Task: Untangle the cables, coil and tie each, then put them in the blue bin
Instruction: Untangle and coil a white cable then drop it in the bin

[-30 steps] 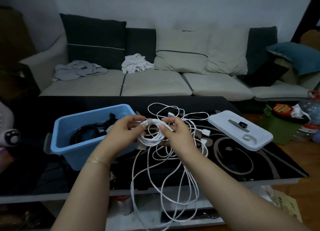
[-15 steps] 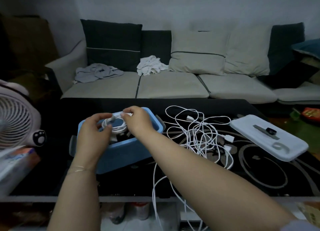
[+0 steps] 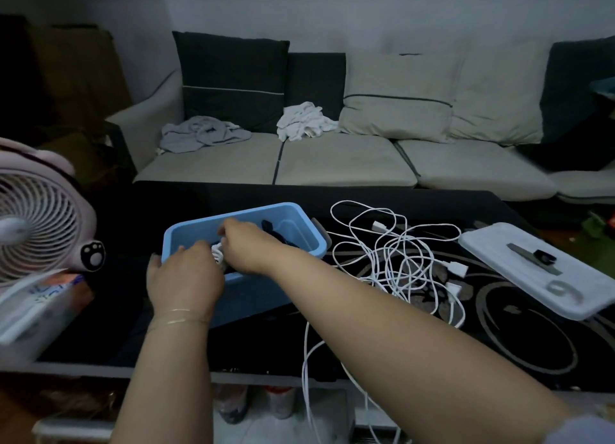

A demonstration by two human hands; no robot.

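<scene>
A blue bin [image 3: 309,234] stands on the black table [image 3: 532,350], left of centre. Both hands reach into it with a coiled white cable [image 3: 218,254], only a small part of which shows between them. My left hand [image 3: 184,280] is over the bin's near wall and holds the coil's near side. My right hand [image 3: 248,245] is inside the bin, fingers curled on the coil. Black coiled cables [image 3: 274,232] lie in the bin behind the hands. A tangle of white cables [image 3: 396,260] lies to the right of the bin, one strand hanging over the table's front edge.
A white lid [image 3: 539,270] with a black clip and ties lies at the table's right. A white fan [image 3: 40,217] and a clear box [image 3: 36,307] stand at the left. A sofa [image 3: 332,164] with cushions and cloths is behind the table.
Both hands carried the coiled white cable from over the tangle leftward and lowered it into the blue bin. My view swung left, bringing the fan in.
</scene>
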